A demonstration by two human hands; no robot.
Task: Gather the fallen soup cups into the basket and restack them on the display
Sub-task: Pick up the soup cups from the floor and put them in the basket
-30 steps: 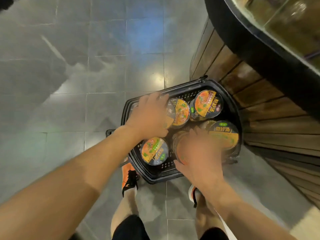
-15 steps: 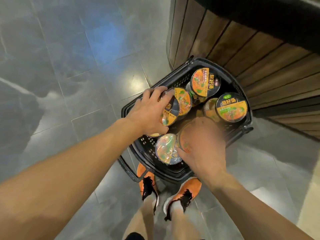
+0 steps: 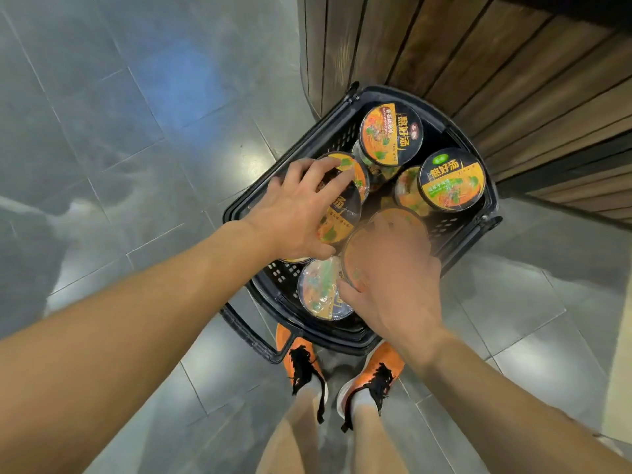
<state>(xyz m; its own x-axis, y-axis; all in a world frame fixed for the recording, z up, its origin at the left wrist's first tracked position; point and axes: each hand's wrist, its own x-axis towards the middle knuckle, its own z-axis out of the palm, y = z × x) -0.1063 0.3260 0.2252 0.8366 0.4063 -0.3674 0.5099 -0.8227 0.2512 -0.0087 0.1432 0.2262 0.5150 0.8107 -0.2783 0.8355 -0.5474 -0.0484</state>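
Grey polished floor tiles (image 3: 136,131) fill most of the view, and a curved base of brown wooden slats (image 3: 478,63) rises at the upper right, probably the foot of the display. A black perforated plastic basket (image 3: 492,206) stands on the floor right against that base, likely parked there so the restacking reach is short. Its handle (image 3: 246,336) lies folded down near a pair of orange laced shoes (image 3: 304,364). Round soup cups with orange-and-black printed lids sit inside it, two (image 3: 391,133) (image 3: 451,179) at the far end and one (image 3: 318,289) at the near end, so gathering looks finished. The left hand (image 3: 297,213) covers a tilted cup (image 3: 342,217) at the basket's left side, fingers (image 3: 307,169) spread wide and hooked over the lid's rim, a grasp suited to lifting straight up. The right hand (image 3: 393,285) sits on a blurred orange cup (image 3: 386,227) in the middle, fingers curled over its top and thumb along the near rim; blur hides the fingertips
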